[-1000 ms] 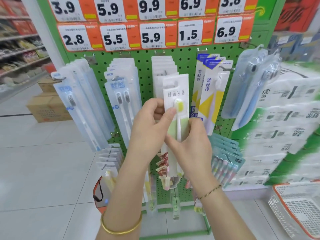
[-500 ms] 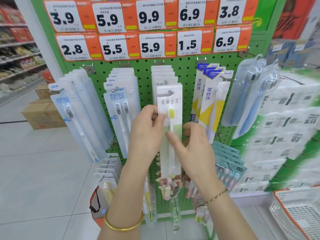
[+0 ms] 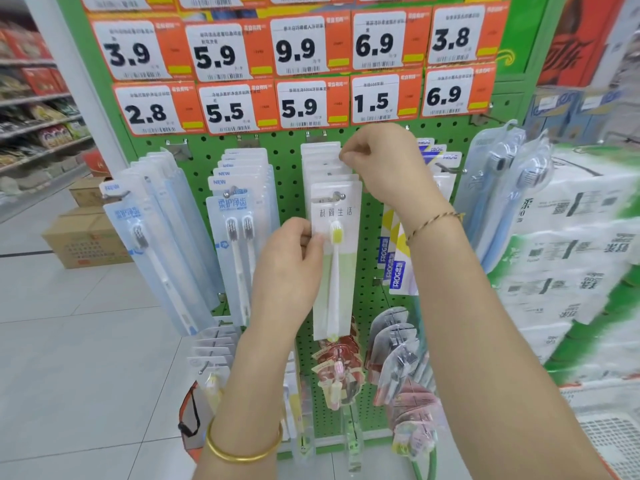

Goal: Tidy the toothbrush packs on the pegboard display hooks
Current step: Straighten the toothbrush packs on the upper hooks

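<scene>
left hand, front pack; right hand, rear packs

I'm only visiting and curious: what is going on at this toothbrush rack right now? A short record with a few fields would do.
place: green pegboard in a shop, price tags along the top
front pack: white and green, one toothbrush, hanging on the middle hook
left hand: pinches the front pack's left edge
right hand: raised higher, seems to pinch the tops of the rear packs in the same row
neighbours: twin-brush packs to the left
</scene>
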### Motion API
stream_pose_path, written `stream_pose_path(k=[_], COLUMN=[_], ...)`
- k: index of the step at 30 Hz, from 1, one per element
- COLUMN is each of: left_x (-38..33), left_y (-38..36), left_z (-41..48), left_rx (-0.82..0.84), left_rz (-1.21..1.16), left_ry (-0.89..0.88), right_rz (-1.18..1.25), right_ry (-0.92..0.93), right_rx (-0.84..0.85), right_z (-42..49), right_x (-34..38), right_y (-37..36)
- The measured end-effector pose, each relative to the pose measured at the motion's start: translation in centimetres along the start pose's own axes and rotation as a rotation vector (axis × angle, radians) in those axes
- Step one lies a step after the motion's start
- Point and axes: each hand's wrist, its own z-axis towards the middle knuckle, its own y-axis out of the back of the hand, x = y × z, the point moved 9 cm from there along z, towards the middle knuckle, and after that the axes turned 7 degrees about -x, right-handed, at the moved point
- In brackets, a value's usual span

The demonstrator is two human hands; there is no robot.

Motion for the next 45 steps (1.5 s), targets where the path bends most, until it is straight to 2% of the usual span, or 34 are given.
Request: stream_pose_path(k=[7,11,19,25,29,32,34,39,42,45], left_x=[-1.0,-2.2,-2.9,-3.1,-4.6,-4.9,-4.7,-1.6,-1.8,-1.8], left_y=[1.1,1.8,2.2,1.1,0.1,-1.7,-3.5,-9.7,-12.4,-13.8], left_z=[-0.1,-0.5,-2.5,-4.6,-6.4,-7.7,-8.3,-10.5,-12.6,-14.5], left_rx=[-0.114,-0.214,-0.343,-0.336,-0.345,-0.300,-0.223,0.116,0.261,0.269], left_rz=[0.039,0.051,-0.041,-0.138,-0.146,-0.159,-0.170,-0.386,-0.438,-0.448], left_ry=[-0.095,-0.164,-0.219,-0.260,-0.337,-0.344,-0.289,0.137,0.172,0.213], right_rz=[0.015,0.022,-0.041,-0.066,0.008,0.088,0.123,0.292,0.409,0.490], right_ry=[-0.059,-0.008,-0.044,-0.025,-0.016,-0.039,-0.051,-0.170,-0.237,-0.324], right_rx=[0.121,-0.004,-0.168,-0.268,-0.268,-0.200,-0.141,0.019,0.072,0.066], right_z=[0.1,-0.2,-1.8,-4.9,-7.1,-9.1,-10.5,-13.9,-16.1,-18.1], right_x=[-0.2,0.3,-2.1,-3.6,-5.4,-7.3,-8.6,-12.5,-14.4,-16.2], right_y=[-0.3,0.5,1.7,2.7,4.1,5.0,5.4,5.4,5.1,4.7])
